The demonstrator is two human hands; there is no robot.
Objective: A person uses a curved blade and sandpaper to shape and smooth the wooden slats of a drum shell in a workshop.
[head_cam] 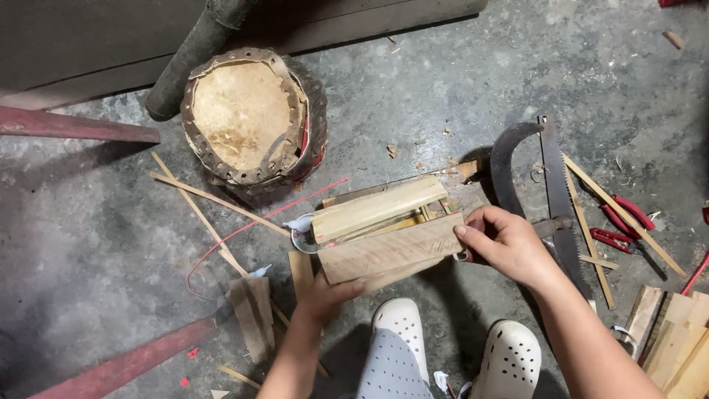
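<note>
While looking down from the head camera, seeing both hands working at a bundle of wood pieces (384, 236) lying on the concrete floor (96, 244), just ahead of two white perforated clogs (509, 362). Left hand (325, 295) reaching under the near left corner of the lowest slat, grip clenching its edge. Right hand (506, 244) pressing against the right end of the bundle, fingers (473, 238) curled over the end, grip grasping it.

Lying just behind the right hand and partly hidden by it: a curved sickle blade (509, 159) and a toothed saw blade (557, 188), crossing each other. Resting further right: red-handled shears (617, 222) among thin wooden strips (620, 214). Stacking up at the lower right corner: more pale slats (676, 340).

Sitting well behind the bundle: a worn round drum (251, 118) with a laced hide head, tilting toward the camera, a dark log (192, 52) leaning beside it. Trailing across the floor from the bundle to the left: a thin red cord (244, 233). Crossing the left edge: red-painted bars (81, 127). Scattering over the grey, stained floor: chips and splinters.
</note>
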